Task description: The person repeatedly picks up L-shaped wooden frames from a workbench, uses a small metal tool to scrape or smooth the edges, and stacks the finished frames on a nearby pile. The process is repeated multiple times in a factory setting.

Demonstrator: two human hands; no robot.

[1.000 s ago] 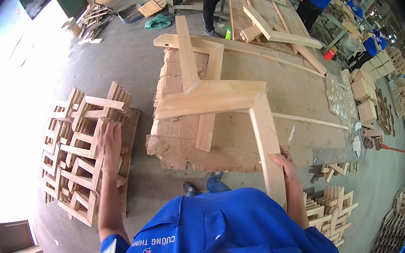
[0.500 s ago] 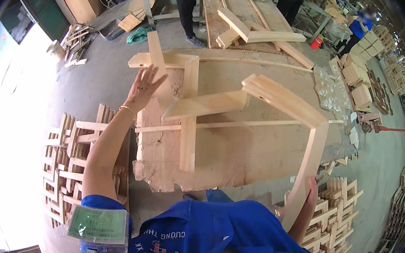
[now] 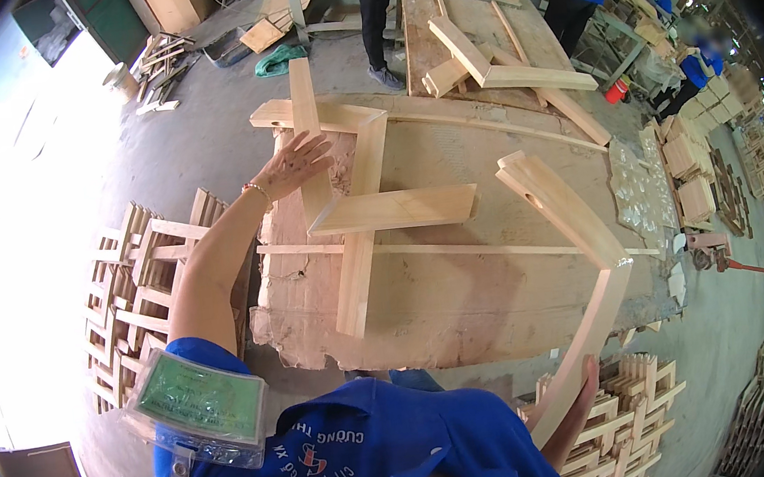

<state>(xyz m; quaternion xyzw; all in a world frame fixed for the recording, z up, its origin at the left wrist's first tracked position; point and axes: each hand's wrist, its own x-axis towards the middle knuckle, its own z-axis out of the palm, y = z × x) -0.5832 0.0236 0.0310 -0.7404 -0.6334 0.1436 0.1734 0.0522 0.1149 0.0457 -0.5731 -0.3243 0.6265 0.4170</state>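
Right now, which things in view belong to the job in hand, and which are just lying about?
In the job, it seems:
left L-piece, under the left hand
right L-piece, held in the right hand
third L-piece, beneath the left one
cardboard

Lying about, likely:
teal cloth
bucket
scrap wood

- The floor [image 3: 196,151] is gray.
- Very bright white light [image 3: 15,202] fills the left side.
- A dark green panel [image 3: 105,30] stands far back.
- One big table [image 3: 502,314] has a brown top.
- Another table [image 3: 417,16] is behind it.
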